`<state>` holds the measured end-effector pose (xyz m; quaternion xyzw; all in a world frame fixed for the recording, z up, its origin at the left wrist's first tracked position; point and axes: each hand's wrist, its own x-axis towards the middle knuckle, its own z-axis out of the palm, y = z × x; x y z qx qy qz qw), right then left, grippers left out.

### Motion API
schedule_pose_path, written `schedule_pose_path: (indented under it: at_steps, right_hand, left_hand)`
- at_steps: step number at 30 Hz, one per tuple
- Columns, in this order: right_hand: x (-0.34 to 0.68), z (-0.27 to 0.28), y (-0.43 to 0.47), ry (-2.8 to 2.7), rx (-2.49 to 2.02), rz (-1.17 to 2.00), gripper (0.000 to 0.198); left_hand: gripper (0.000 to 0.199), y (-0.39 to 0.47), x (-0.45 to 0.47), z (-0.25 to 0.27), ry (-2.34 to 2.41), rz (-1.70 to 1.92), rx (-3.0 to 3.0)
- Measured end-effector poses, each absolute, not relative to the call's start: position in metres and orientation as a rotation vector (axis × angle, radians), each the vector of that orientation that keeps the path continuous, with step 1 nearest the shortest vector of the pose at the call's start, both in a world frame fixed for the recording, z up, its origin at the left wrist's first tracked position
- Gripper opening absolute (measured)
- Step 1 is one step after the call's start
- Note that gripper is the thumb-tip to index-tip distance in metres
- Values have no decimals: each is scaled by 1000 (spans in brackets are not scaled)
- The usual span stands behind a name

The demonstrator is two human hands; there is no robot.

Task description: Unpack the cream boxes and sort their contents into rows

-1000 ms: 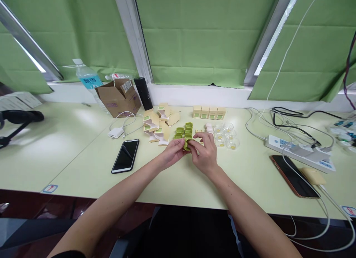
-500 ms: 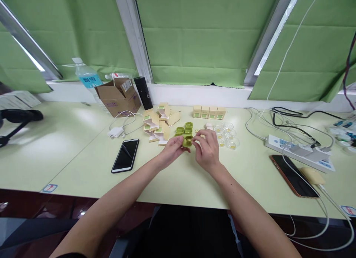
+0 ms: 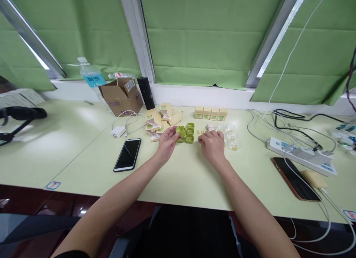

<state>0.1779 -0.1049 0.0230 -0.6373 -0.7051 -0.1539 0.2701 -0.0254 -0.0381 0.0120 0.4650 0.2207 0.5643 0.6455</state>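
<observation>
My left hand point(image 3: 166, 143) pinches a small green case point(image 3: 181, 131) that looks hinged and opened out. Beneath and beside it, several green cases point(image 3: 190, 131) stand in short rows on the table. Farther right, my right hand point(image 3: 213, 144) is lowered to the tabletop with its fingertips together; whatever they may hold is hidden. Tiny yellow pieces point(image 3: 199, 132) lie just beyond those fingertips. A pale pink object point(image 3: 210, 127) sits behind the right hand. Clear plastic cups point(image 3: 233, 144) with yellow bits inside are grouped to its right, partly covered by it.
Opened cream cartons point(image 3: 153, 119) are piled left of the cases, and closed small boxes point(image 3: 210, 113) line up behind. A phone point(image 3: 127, 155) and charger point(image 3: 118, 131) lie left. To the right are a power strip point(image 3: 302, 154), cables and another phone point(image 3: 294, 178).
My hands have moved apart. The left has shifted left and up with the green case; the right has left the case and come down by the tiny yellow pieces. The view has shifted slightly.
</observation>
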Motion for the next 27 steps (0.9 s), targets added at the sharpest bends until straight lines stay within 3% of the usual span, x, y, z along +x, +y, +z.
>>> schedule_pose_path:
  at_steps: [8,15,21,27]
  right_hand:
    - [169,23,-96,-2061,-2052,-346,27]
    - [162,26,-97,-2083,-2122,-452,28]
    - [164,18,-95,-2044,-1956,-509,26]
    - [191,30,-104,-1616,-1650,-713,24]
  left_hand:
    - [63,-43,-25,15,559,1413,1355]
    - [49,-48,-22,16,579,1432,1492]
    - [45,-51,-18,18,606,1497,1449]
    - [39,-46,-24,20,709,1577,1511]
